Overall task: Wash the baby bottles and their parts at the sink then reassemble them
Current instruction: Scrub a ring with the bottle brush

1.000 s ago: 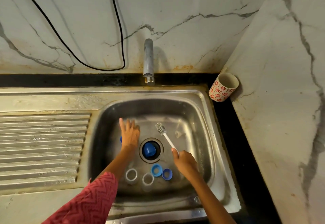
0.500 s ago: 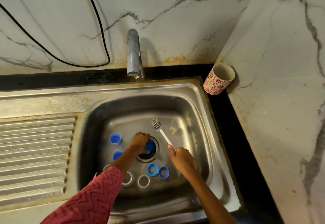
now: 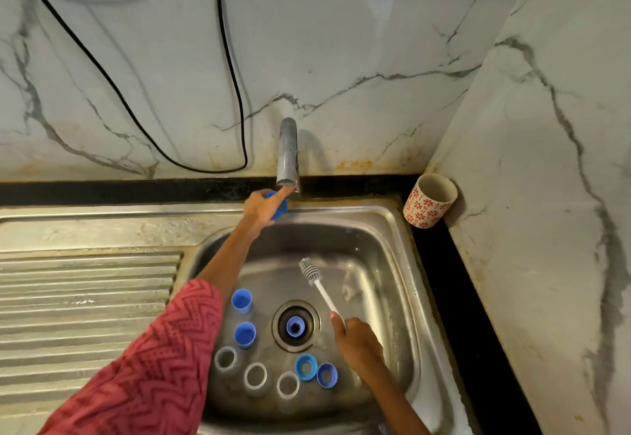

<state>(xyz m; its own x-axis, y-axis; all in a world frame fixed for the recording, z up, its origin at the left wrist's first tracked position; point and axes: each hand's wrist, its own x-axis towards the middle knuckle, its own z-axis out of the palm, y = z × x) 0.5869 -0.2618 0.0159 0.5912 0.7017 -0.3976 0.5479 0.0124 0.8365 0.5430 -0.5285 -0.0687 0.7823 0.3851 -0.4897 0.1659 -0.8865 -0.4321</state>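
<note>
The blue cap (image 3: 277, 205), half a second ago at the drain, is now gripped in the left hand (image 3: 263, 206) beneath the tap (image 3: 287, 152), at 12 o'clock of the sink (image 3: 386, 257): rinsing seems about to begin. The right hand (image 3: 358, 344) grips the bottle brush (image 3: 316, 282); the basin holds three clear bottles (image 3: 255, 376) and blue parts (image 3: 241, 299).

White marble-veined wall (image 3: 341, 41) fills upper frame, meeting a second marble wall (image 3: 546, 195) at right. Black cable (image 3: 235, 93) loops upper left. Black counter strip (image 3: 136, 190) crosses mid-frame. Patterned cup (image 3: 428, 200) in corner.
</note>
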